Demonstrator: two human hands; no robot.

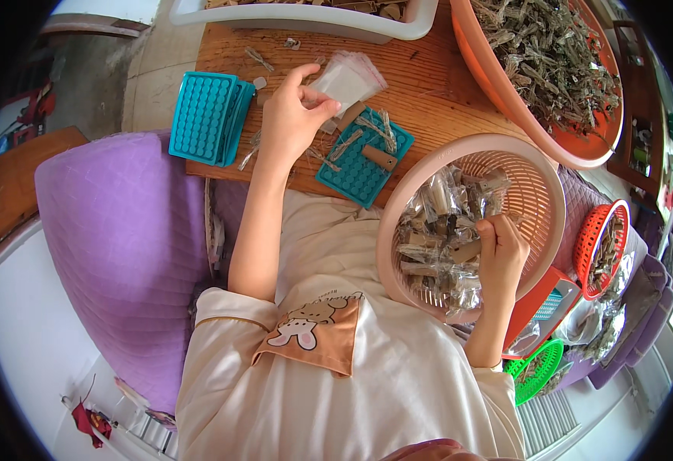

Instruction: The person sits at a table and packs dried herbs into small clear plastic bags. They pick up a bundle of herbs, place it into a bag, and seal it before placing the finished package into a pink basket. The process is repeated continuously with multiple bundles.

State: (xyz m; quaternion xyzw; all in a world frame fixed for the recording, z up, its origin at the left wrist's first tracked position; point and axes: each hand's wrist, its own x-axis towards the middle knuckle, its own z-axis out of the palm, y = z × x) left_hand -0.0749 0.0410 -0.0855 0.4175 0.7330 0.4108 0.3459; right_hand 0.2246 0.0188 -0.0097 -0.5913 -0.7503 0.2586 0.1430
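Observation:
My left hand is over the wooden table with thumb and index finger apart, at the near side of a stack of clear plastic bags. Just right of it, a teal studded tray carries dry stalk bundles and a small brown cardboard-like piece. My right hand is closed, its fingers curled, over a pink plastic basket at my right side. Filled clear packets with brown pieces lie in the basket. Whatever the right fingers grip, if anything, is hidden.
Stacked teal trays stand at the table's left edge. Behind are a white bin and a large orange basin of dried stalks. Red and green baskets sit at right; a purple quilted seat is at left.

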